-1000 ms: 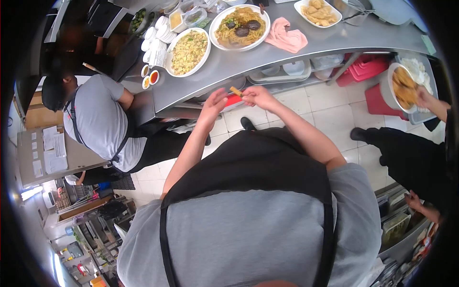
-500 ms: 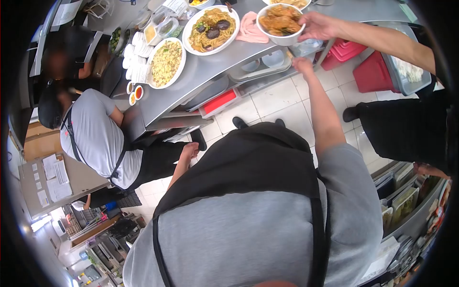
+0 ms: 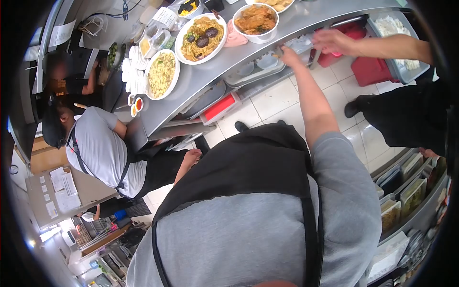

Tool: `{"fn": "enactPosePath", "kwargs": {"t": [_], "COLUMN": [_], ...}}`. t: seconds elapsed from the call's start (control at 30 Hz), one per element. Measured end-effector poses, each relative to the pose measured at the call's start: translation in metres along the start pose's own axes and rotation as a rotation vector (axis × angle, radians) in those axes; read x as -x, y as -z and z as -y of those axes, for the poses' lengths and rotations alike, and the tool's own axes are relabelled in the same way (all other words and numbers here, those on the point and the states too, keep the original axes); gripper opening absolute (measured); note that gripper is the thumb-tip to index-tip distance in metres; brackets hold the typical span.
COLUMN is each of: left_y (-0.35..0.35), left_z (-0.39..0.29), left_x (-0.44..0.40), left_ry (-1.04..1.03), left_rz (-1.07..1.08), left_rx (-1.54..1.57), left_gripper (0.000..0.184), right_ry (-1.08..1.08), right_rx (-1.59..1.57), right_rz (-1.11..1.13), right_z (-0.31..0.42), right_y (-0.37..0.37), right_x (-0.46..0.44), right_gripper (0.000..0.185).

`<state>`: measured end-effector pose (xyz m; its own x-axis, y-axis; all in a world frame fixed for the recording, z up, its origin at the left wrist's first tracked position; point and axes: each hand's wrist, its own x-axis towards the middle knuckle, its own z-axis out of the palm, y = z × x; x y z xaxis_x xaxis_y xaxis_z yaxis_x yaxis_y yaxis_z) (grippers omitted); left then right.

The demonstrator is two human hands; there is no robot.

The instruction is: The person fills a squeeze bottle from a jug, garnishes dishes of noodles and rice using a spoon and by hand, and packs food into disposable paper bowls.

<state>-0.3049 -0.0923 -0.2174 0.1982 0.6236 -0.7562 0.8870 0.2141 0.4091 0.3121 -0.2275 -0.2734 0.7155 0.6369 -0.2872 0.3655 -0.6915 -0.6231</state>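
Note:
My right hand (image 3: 290, 57) reaches to the front edge of the steel counter (image 3: 201, 71), its fingers closed; whatever they grip is too small to make out. Just beyond it stands a white bowl of fried, orange-brown food (image 3: 257, 21). My left hand (image 3: 192, 157) hangs low at my side with fingers curled, and nothing shows in it. Farther left on the counter are a plate of noodles with dark mushrooms (image 3: 202, 38) and an oval plate of fried rice (image 3: 162, 74). A pink cloth (image 3: 234, 37) lies between noodles and bowl.
A co-worker's hand (image 3: 332, 42) extends from the right. Stacked white cups (image 3: 136, 71) and small sauce cups (image 3: 138, 104) sit at the counter's left. Another person in grey (image 3: 103, 143) stands left. Below are shelves with trays and a red container (image 3: 219, 109); a red bin (image 3: 370, 71) stands right.
The co-worker's hand has let go of the bowl of fried food and drawn back; the bowl now rests on the counter. My right hand stays by the edge. The view has shifted slightly.

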Motion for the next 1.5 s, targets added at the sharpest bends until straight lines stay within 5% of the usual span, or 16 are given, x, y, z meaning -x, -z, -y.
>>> {"fn": "enactPosePath", "kwargs": {"t": [0.2, 0.27, 0.5, 0.7, 0.83, 0.97, 1.23, 1.5], "left_y": [-0.002, -0.004, 0.002, 0.001, -0.007, -0.017, -0.041, -0.055], "left_z": [-0.036, -0.033, 0.017, -0.012, -0.005, -0.022, -0.029, -0.058], "left_x": [0.028, 0.027, -0.006, 0.018, 0.007, 0.011, -0.024, -0.022], "left_ry": [-0.136, -0.154, -0.202, -0.174, -0.209, -0.184, -0.267, -0.276], "left_rz": [0.019, -0.015, -0.103, -0.050, -0.051, -0.033, -0.029, 0.020], "left_rx": [-0.102, -0.147, -0.431, -0.217, -0.311, -0.398, -0.534, -0.320], "left_gripper": [0.030, 0.029, 0.031, 0.030, 0.031, 0.032, 0.034, 0.036], "right_ry": [-0.030, -0.212, -0.121, -0.138, -0.202, -0.123, 0.134, 0.021], "right_rx": [-0.403, -1.035, -1.071, -1.202, -0.887, -0.780, -1.252, -0.946], "right_rz": [-0.027, -0.070, -0.137, -0.160, -0.179, -0.327, -0.232, -0.187], "right_z": [-0.034, -0.040, -0.002, 0.005, -0.044, -0.025, 0.097, 0.106], "right_y": [-0.008, -0.007, 0.006, 0.001, -0.019, 0.019, 0.124, 0.133], "right_x": [0.005, 0.017, -0.011, 0.000, 0.000, 0.028, 0.064, 0.033], "right_gripper": [0.037, 0.022, 0.012, 0.010, 0.011, 0.014, 0.029, 0.021]}}
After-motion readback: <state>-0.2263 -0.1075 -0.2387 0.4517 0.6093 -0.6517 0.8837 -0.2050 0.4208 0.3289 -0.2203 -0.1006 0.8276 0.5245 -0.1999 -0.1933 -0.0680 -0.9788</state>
